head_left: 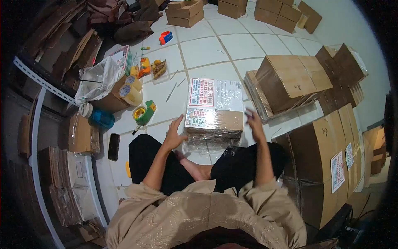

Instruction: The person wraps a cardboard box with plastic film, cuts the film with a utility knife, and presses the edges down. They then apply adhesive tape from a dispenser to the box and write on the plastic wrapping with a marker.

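On the floor between my legs sits a cardboard box (224, 118) wrapped in clear plastic film, with printed labels (202, 94) on its top. Loose film (197, 145) bunches along its near side. My left hand (174, 133) is at the box's left near corner, fingers spread and holding nothing I can see. Just off the right side, my right hand (254, 123) is raised and slightly blurred; its fingers look apart, with nothing visible in them.
Left of the box lie a pen-like cutter (171, 92), a green tape dispenser (145, 113), tape rolls (131, 92), a blue bottle (101, 117) and a phone (113, 147). Large cartons (323, 166) stand at the right. Shelving (39, 112) lines the left.
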Demonstrator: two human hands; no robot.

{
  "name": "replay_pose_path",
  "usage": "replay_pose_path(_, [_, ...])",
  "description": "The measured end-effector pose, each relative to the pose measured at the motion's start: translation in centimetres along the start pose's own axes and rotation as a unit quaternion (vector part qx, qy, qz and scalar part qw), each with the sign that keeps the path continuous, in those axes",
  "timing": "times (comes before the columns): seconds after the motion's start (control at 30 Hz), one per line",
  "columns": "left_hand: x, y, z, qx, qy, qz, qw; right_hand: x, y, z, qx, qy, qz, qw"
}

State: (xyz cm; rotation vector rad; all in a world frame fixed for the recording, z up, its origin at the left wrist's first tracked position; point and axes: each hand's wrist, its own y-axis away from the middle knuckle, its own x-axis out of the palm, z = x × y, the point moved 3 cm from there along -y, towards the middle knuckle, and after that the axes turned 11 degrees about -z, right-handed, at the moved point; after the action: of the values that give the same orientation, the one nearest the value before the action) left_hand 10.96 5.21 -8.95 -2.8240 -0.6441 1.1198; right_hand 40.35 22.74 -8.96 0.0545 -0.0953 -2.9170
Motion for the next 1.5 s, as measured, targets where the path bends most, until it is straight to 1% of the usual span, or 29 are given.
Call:
replay_pose_path(0.03, [0.3, 1.2, 0.1, -0.068, 0.025, 0.06, 0.996, -0.2, 2.0, -1.9, 0.059, 0.029, 0.004, 0.998])
replay_pose_path(0.07, [0.6, 1.7, -0.7, -0.073, 0.028, 0.059, 0.995, 0.2, 3.5, -3.2, 0.121, 0.058, 0.006, 0.991])
replay_pose_path(0.1, [1.3, 2.1, -1.9, -0.109, 0.177, 0.053, 0.977, 1.7, 4.1, -2.0, 0.026, 0.028, 0.05, 0.998])
replay_pose_path(0.13, [1.9, 2.2, -2.7, -0.14, 0.321, 0.046, 0.936, 2.3, 4.4, -1.0, 0.03, 0.027, 0.048, 0.998])
replay_pose_path(0.2, [2.4, 1.9, -3.0, -0.138, 0.314, 0.035, 0.939, 2.8, 4.6, 1.0, 0.121, -0.024, 0.069, 0.99])
replay_pose_path(0.23, [2.4, 1.7, -3.4, -0.133, 0.339, 0.034, 0.931, 2.8, 3.7, -1.3, 0.055, -0.039, 0.056, 0.996])
replay_pose_path(0.27, [2.1, 1.1, -4.0, -0.127, 0.364, 0.03, 0.922, 2.8, 3.5, -0.4, 0.044, -0.037, 0.057, 0.997])
replay_pose_path(0.37, [1.5, -0.2, -4.1, -0.118, 0.376, 0.01, 0.919, 3.3, 2.8, 0.7, 0.085, -0.055, 0.038, 0.994])
replay_pose_path(0.53, [0.9, -3.3, -3.3, -0.125, 0.401, 0.024, 0.907, 4.3, -0.3, -0.3, 0.08, -0.05, 0.049, 0.994])
replay_pose_path(0.63, [1.9, -4.6, -1.2, -0.101, 0.359, 0.024, 0.928, 4.7, -2.3, -1.1, 0.054, -0.128, 0.053, 0.989])
replay_pose_path(0.73, [3.0, -3.8, 0.1, -0.081, 0.334, 0.054, 0.937, 4.6, -1.4, -0.5, 0.099, -0.017, 0.06, 0.993])
replay_pose_path(0.8, [3.5, -2.9, -0.8, -0.027, 0.119, -0.042, 0.992, 5.0, 0.4, 0.3, 0.001, 0.003, 0.013, 1.0])
replay_pose_path(0.83, [4.1, -2.0, -1.8, -0.011, 0.031, -0.107, 0.994, 5.0, 1.2, -1.1, -0.106, 0.053, 0.012, 0.993])
replay_pose_path(0.87, [5.1, -1.3, -2.3, -0.012, 0.028, -0.108, 0.994, 5.1, 2.0, -1.1, -0.106, 0.051, 0.014, 0.993])
replay_pose_path(0.9, [5.6, -0.5, -2.6, -0.034, -0.022, -0.167, 0.985, 5.3, 2.8, -0.8, -0.115, 0.188, -0.013, 0.975])
replay_pose_path(0.97, [5.8, 0.2, -3.2, -0.068, -0.076, -0.244, 0.964, 5.2, 4.6, -0.5, -0.123, 0.452, -0.068, 0.881])
replay_pose_path(1.0, [6.1, 0.3, -2.3, -0.067, -0.074, -0.24, 0.966, 5.0, 4.6, -0.5, -0.119, 0.453, -0.071, 0.88])
replay_pose_path(1.07, [6.5, 0.5, -0.1, -0.05, -0.116, -0.268, 0.955, 4.2, 3.5, -0.8, 0.001, 0.442, -0.068, 0.895])
replay_pose_path(1.1, [6.1, 0.5, 0.1, -0.065, -0.072, -0.303, 0.948, 4.1, 3.4, -1.1, -0.049, 0.5, -0.104, 0.859])
replay_pose_path(1.13, [5.7, 0.4, 0.3, -0.062, -0.067, -0.305, 0.948, 3.7, 3.2, -1.4, -0.052, 0.502, -0.108, 0.857])
replay_pose_path(1.2, [5.4, 0.6, 2.4, -0.167, 0.006, -0.232, 0.958, 2.9, 3.3, -2.6, 0.035, 0.552, -0.051, 0.832])
replay_pose_path(1.23, [5.3, 0.7, 2.7, -0.092, -0.016, -0.278, 0.956, 2.4, 3.6, -3.0, 0.017, 0.543, -0.087, 0.835])
replay_pose_path(1.27, [4.9, 0.9, 2.6, -0.093, -0.019, -0.279, 0.956, 1.9, 3.7, -3.3, 0.016, 0.542, -0.084, 0.836])
replay_pose_path(1.33, [4.8, 1.3, 3.1, -0.238, 0.025, -0.173, 0.956, 1.1, 3.6, -4.2, 0.028, 0.582, -0.022, 0.813])
replay_pose_path(1.37, [4.3, 1.4, 2.2, -0.236, 0.024, -0.174, 0.956, 1.2, 4.0, -3.8, 0.026, 0.581, -0.023, 0.814])
replay_pose_path(1.4, [4.6, 1.8, 1.6, -0.347, 0.136, -0.078, 0.925, 1.4, 4.5, -3.3, 0.058, 0.583, 0.001, 0.811])
replay_pose_path(1.43, [5.1, 2.3, 1.0, -0.445, 0.244, 0.021, 0.861, 1.5, 4.8, -3.0, 0.087, 0.584, 0.024, 0.807])
replay_pose_path(1.47, [5.3, 2.5, 1.0, -0.442, 0.246, 0.019, 0.862, 1.7, 5.0, -3.7, 0.158, 0.509, 0.091, 0.841])
replay_pose_path(1.5, [6.1, 2.8, 0.6, -0.472, 0.476, 0.047, 0.741, 2.0, 5.2, -4.8, 0.226, 0.426, 0.158, 0.862])
